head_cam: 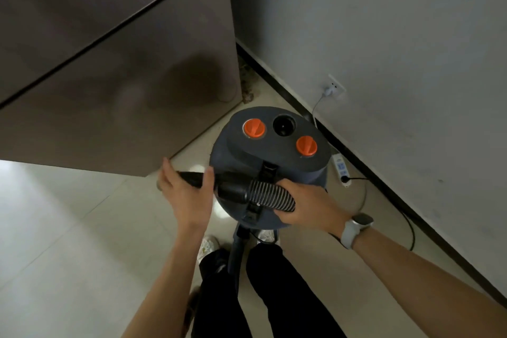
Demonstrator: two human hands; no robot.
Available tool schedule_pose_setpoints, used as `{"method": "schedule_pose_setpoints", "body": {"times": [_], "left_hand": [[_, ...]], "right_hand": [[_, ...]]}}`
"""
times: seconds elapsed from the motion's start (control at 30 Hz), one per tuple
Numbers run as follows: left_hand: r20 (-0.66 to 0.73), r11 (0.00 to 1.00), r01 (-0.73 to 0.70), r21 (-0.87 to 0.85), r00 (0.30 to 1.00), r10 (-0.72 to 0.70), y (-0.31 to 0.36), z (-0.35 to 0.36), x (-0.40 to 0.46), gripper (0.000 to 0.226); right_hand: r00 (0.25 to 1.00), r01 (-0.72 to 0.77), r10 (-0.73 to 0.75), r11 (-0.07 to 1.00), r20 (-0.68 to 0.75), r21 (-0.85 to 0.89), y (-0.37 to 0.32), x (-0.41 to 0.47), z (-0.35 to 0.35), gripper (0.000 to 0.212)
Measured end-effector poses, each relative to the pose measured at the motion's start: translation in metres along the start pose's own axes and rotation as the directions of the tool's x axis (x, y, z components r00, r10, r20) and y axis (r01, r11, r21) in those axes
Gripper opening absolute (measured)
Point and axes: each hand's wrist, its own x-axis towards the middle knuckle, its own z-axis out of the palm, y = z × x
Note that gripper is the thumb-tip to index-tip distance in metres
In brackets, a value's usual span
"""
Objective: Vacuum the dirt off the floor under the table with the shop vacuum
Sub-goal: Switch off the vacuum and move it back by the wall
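There is one view only, taken from the person's head and aimed steeply down and forward. It sits close above the shop vacuum (270,164), whose round top fills the middle. Both hands (186,192) reach in from the near edge, with the person's legs (274,291) directly below the lens. The wide angle bends straight lines: the worktop (115,63) spreads over the far left, the wall (384,49) rises at the far right, and pale floor (68,241) fills the near left.
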Motion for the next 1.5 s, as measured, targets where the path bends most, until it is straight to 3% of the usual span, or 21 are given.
{"method": "schedule_pose_setpoints", "body": {"times": [0.03, 0.07, 0.1, 0.17, 0.2, 0.27, 0.33, 0.43, 0.5, 0.6, 0.7, 0.8, 0.93, 1.27, 1.4, 1.5], "left_hand": [[0.091, 0.961, -0.220, 0.171, 0.974, 0.207, 0.003, -0.002, -0.004, 0.084], [0.275, 0.875, -0.425, 0.232, 0.892, 0.360, 0.010, -0.003, -0.006, 0.085], [0.489, 0.805, -0.559, 0.200, 0.769, 0.412, 0.018, -0.003, -0.006, 0.083], [0.790, 0.741, -0.656, 0.139, 0.525, 0.317, 0.035, 0.000, -0.007, 0.065], [0.833, 0.710, -0.685, 0.164, 0.481, 0.273, 0.041, 0.003, -0.008, 0.057], [0.793, 0.685, -0.695, 0.220, 0.536, 0.290, 0.046, 0.008, -0.015, 0.048], [0.687, 0.713, -0.666, 0.222, 0.625, 0.370, 0.048, 0.009, -0.024, 0.046], [0.586, 0.779, -0.607, 0.154, 0.691, 0.423, 0.046, 0.003, -0.034, 0.042], [0.565, 0.813, -0.577, 0.075, 0.697, 0.442, 0.050, -0.004, -0.036, 0.039], [0.549, 0.813, -0.582, 0.009, 0.683, 0.483, 0.063, -0.007, -0.036, 0.041], [0.578, 0.796, -0.606, 0.018, 0.656, 0.486, 0.076, -0.005, -0.038, 0.037], [0.591, 0.785, -0.617, 0.051, 0.652, 0.475, 0.091, -0.005, -0.037, 0.038], [0.557, 0.737, -0.673, 0.061, 0.636, 0.534, 0.129, -0.010, -0.035, 0.040], [0.448, 0.709, -0.659, -0.253, 0.570, 0.689, 0.252, -0.064, -0.040, 0.024], [0.281, 0.713, -0.608, -0.349, 0.659, 0.698, 0.268, -0.101, -0.039, 0.024], [0.124, 0.758, -0.556, -0.343, 0.772, 0.623, 0.250, -0.128, -0.029, 0.017]], "right_hand": [[0.999, 0.039, -0.039, 0.999, 0.014, -0.029, -0.004, 0.001, -0.009, 0.038], [0.997, 0.071, -0.069, 0.995, 0.027, -0.073, -0.009, 0.002, -0.019, 0.037], [0.996, 0.091, -0.087, 0.986, 0.036, -0.137, -0.014, 0.004, -0.029, 0.038], [0.994, 0.111, -0.107, 0.959, 0.028, -0.260, -0.023, 0.007, -0.047, 0.043], [0.994, 0.108, -0.104, 0.955, 0.029, -0.276, -0.026, 0.007, -0.056, 0.044], [0.997, 0.080, -0.077, 0.982, 0.025, -0.172, -0.025, 0.003, -0.073, 0.048], [0.995, 0.047, -0.051, 0.998, -0.080, -0.050, -0.012, -0.004, -0.084, 0.055], [0.976, 0.074, -0.081, 0.996, -0.204, -0.042, 0.018, -0.014, -0.077, 0.058], [0.950, -0.022, 0.044, 0.997, -0.310, 0.073, 0.036, -0.015, -0.066, 0.045], [0.850, -0.285, 0.393, 0.903, -0.351, 0.320, 0.056, -0.011, -0.059, 0.040], [0.767, -0.336, 0.468, 0.876, -0.439, 0.346, 0.062, -0.015, -0.061, 0.044], [0.686, -0.277, 0.337, 0.941, -0.645, 0.197, 0.050, -0.019, -0.085, 0.044], [0.583, -0.280, 0.138, 0.959, -0.801, -0.039, 0.024, -0.009, -0.150, 0.046], [0.478, -0.170, -0.276, 0.903, -0.834, -0.396, -0.079, 0.016, -0.324, 0.051], [0.448, 0.027, -0.415, 0.892, -0.792, -0.452, -0.140, 0.052, -0.358, 0.050], [0.517, 0.143, -0.401, 0.911, -0.756, -0.386, -0.176, 0.094, -0.331, 0.052]]}}
